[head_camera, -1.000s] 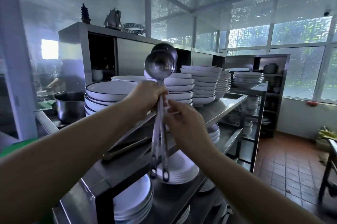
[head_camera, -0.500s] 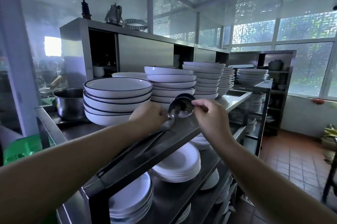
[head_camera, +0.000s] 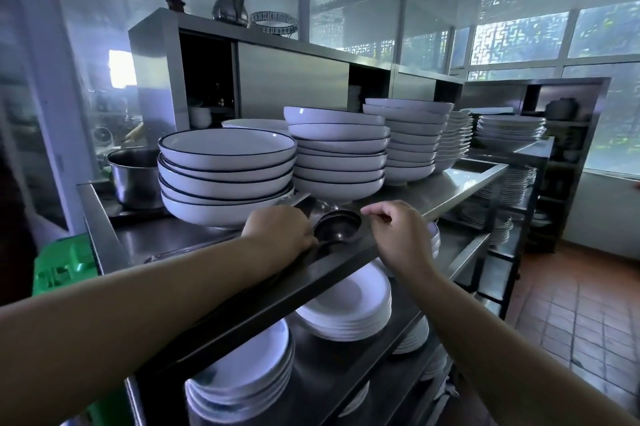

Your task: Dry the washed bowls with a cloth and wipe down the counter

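Hands at the ladles on the steel counter

At frame centre the left hand [head_camera: 277, 229] lies over the ladles [head_camera: 337, 226], fingers curled down onto them, just below the dark-rimmed bowls [head_camera: 227, 179] stacked on the counter [head_camera: 460, 184]. Just right of the ladle bowls, the right hand [head_camera: 401, 235] hovers with fingers loosely curled, holding nothing.

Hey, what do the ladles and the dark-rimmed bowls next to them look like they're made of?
Ladles: polished metal, likely stainless steel, judging by the dull grey reflective cups. Dark-rimmed bowls: probably glazed ceramic, possibly melamine; smooth white surface with soft sheen and a thin painted dark rim line.
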Motion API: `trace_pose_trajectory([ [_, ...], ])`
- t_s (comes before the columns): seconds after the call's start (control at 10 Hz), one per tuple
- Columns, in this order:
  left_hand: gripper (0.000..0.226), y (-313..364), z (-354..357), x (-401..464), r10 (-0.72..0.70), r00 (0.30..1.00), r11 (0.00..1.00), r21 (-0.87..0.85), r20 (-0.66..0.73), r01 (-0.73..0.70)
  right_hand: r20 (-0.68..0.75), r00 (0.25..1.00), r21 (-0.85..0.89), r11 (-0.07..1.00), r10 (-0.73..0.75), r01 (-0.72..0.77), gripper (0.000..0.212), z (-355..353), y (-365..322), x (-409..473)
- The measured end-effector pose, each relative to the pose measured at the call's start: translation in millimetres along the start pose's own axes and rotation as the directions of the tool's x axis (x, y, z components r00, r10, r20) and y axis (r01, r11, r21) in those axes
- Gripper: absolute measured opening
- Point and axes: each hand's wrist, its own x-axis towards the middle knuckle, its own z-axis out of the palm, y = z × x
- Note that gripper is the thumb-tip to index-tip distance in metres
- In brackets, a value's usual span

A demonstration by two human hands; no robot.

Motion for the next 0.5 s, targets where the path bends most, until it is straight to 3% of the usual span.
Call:
trace_pose_trajectory([
  [0.1,0.041,-1,-4,-2,0.024,0.998,0.997,0.072,0.057,-0.028,0.027,0.999,-0.014,0.999,-0.039,0.040,0.024,3,-2,0],
  [0.3,0.037,1,-15,-15,0.150,0.988,0.977,0.146,0.035,-0.154,0.022,0.997,-0.018,0.997,-0.074,0.074,0.023,4,-6,-3],
  [0.5,0.022,4,-46,-42,0.236,0.959,0.962,0.174,-0.159,-0.208,-0.018,0.996,-0.156,0.984,-0.085,0.081,0.021,-7,-28,-27],
])
